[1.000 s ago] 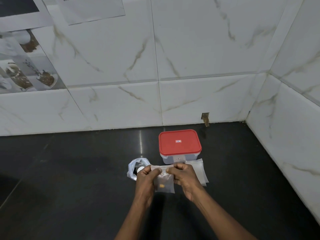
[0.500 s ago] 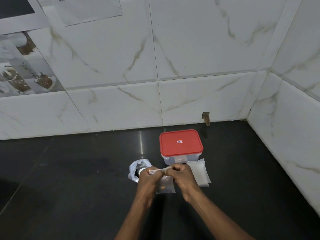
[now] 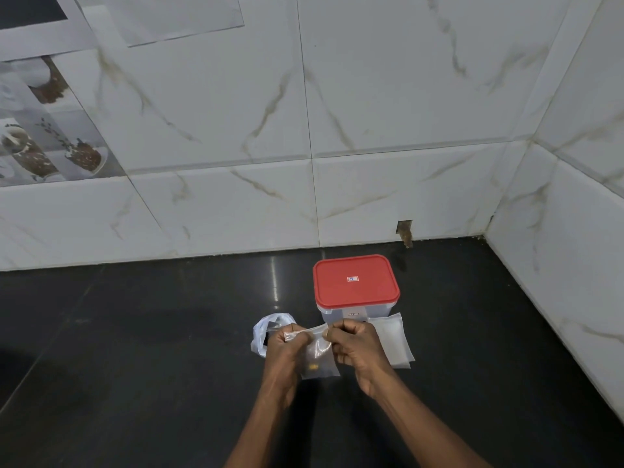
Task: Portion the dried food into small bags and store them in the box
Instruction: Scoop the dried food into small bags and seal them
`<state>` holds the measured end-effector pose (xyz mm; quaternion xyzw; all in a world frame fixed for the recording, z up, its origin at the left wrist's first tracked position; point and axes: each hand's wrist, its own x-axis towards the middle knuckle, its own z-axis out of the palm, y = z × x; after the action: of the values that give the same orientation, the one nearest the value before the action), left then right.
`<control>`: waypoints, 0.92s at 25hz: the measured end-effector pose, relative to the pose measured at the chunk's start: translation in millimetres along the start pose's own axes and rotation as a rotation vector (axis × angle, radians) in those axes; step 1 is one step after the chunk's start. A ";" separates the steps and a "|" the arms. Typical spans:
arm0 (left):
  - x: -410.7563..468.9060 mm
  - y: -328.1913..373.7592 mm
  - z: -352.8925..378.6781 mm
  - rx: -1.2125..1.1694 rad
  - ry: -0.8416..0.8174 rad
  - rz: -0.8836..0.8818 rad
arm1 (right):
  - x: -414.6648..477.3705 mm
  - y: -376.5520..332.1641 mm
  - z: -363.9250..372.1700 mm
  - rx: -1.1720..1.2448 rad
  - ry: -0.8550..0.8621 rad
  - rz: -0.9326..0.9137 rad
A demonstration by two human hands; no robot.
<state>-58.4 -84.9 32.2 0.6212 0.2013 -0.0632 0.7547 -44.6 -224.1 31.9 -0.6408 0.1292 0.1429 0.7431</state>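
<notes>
A small clear bag [image 3: 320, 361] with a few yellow-brown bits of dried food at its bottom hangs between my hands. My left hand [image 3: 285, 354] pinches the left end of its top edge, my right hand [image 3: 358, 346] the right end. Just behind them stands the clear box [image 3: 341, 310] with its red lid [image 3: 354, 282] shut. A crumpled clear plastic bag [image 3: 266, 329] lies left of my left hand, partly hidden by it. A stack of flat empty small bags [image 3: 393, 339] lies right of my right hand, against the box.
The black counter [image 3: 135, 366] runs to a white marble-tiled wall [image 3: 236, 204] at the back and another tiled wall [image 3: 557, 265] on the right. A small hole [image 3: 405, 231] sits in the back wall behind the box. Printed sheets hang at the upper left.
My hands have stayed on the bag's top edge, with the fingers sliding slightly along it. The view has shifted a little; the box and bags have not moved.
</notes>
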 end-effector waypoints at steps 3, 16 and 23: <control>0.7 -1.9 0.7 -0.010 -0.056 -0.017 | 1.4 1.9 3.2 -0.016 0.055 -0.031; 3.0 -6.0 3.7 0.220 -0.084 0.034 | -10.1 8.5 -0.8 -0.065 0.089 -0.051; 5.1 -7.8 -4.8 0.073 -0.034 0.074 | -0.2 3.3 -12.3 0.019 0.136 -0.096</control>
<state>-57.6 -81.2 22.4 0.6544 0.1628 -0.0530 0.7365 -46.2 -235.8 27.2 -0.6473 0.1498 0.0618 0.7448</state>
